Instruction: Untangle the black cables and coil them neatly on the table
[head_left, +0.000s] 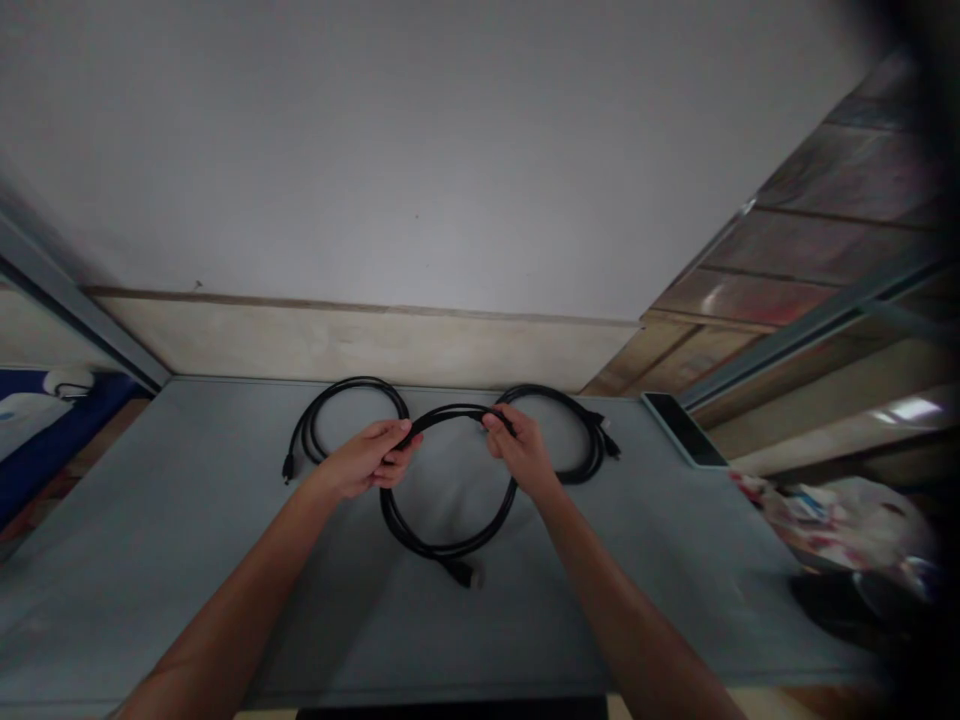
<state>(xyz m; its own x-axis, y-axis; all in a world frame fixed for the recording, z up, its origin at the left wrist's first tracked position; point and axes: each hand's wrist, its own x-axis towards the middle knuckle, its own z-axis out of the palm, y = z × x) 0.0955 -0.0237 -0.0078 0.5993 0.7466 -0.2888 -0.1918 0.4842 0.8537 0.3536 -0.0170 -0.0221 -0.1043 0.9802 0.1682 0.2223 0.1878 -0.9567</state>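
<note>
A coiled black cable [450, 551] is held between my two hands over the middle of the grey table [202, 560]. My left hand [379, 457] is closed around the upper left of the loop, and my right hand [519, 443] grips its upper right. One plug [459, 573] of this cable hangs out at the bottom of the loop. Behind my left hand lies a second black cable coil [304, 425], its plug pointing down at the left. A third black cable coil [596, 455] lies behind my right hand, with plug ends at its right side.
At the table's back right corner lies a phone-like flat device [684, 430] with a dark face and light rim. A wall [390, 345] stands along the back edge. Plastic bags [855, 520] are beyond the right edge; a blue surface with white items [45, 410] is at left.
</note>
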